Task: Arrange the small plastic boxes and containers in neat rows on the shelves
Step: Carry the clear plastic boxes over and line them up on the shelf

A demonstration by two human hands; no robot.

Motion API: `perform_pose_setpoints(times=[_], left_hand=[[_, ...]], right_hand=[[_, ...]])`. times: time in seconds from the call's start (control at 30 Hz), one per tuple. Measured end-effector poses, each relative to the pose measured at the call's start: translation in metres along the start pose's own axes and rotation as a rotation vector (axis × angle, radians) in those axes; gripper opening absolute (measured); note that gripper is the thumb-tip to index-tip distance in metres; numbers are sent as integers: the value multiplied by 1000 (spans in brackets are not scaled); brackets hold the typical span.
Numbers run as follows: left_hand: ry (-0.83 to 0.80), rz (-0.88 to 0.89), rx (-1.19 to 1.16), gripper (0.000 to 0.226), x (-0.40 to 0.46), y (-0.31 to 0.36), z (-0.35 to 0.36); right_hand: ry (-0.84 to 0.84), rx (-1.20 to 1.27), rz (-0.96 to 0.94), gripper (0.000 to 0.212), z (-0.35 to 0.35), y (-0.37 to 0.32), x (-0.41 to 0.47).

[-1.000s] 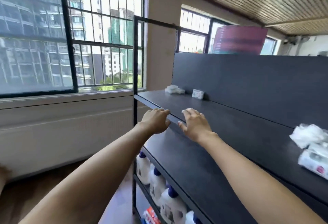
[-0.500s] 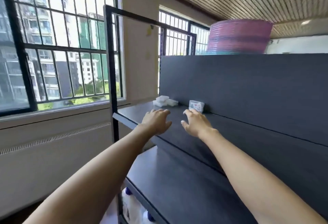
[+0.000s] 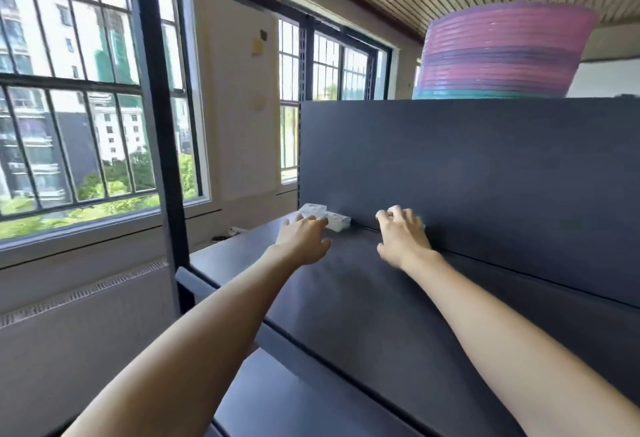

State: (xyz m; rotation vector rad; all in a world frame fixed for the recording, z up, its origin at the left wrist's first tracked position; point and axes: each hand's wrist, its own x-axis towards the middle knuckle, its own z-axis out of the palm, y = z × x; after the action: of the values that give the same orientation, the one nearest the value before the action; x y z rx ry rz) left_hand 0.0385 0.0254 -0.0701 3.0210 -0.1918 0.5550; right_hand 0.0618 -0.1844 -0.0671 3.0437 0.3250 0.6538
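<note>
Both hands (image 3: pixel 303 237) on white boxes (image 3: pixel 325 217)

One head-worn view looks forward and slightly down, close over the dark shelf (image 3: pixel 363 298).

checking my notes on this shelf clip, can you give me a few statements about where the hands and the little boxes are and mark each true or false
1. Both hands are at the back of the top shelf, near the dark back panel. True.
2. The left hand reaches the white plastic boxes at the shelf's far end. True.
3. The right hand rests on the shelf's front edge. False: it is at the back panel, over a small white box that it mostly hides.
4. The white boxes lie on the windowsill. False: they are on the shelf, against the back panel.
5. A pink and purple stack of tubs rises behind the back panel. True.
</note>
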Motion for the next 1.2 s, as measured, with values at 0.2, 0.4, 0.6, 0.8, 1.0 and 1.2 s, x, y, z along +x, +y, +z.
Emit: perform_pose_setpoints(times=[0.2, 0.4, 0.6, 0.8, 1.0, 1.2], left_hand=[[34, 11, -38, 54, 51, -22, 30], [17, 1, -101, 49, 76, -39, 46], [160, 113, -127, 38, 83, -36, 52], [151, 457, -322, 33, 78, 4, 49], [0, 622, -624, 31, 53, 68, 48], [-110, 816, -682, 54, 17, 127, 30]], right_hand=[[10, -124, 162, 40, 13, -3, 14], [69, -247, 221, 42, 15, -14, 17], [91, -185, 268, 28, 19, -20, 2], [99, -131, 370, 32, 9, -20, -25], [139, -114, 569, 36, -14, -9, -82], [101, -250, 689, 35, -55, 12, -145]])
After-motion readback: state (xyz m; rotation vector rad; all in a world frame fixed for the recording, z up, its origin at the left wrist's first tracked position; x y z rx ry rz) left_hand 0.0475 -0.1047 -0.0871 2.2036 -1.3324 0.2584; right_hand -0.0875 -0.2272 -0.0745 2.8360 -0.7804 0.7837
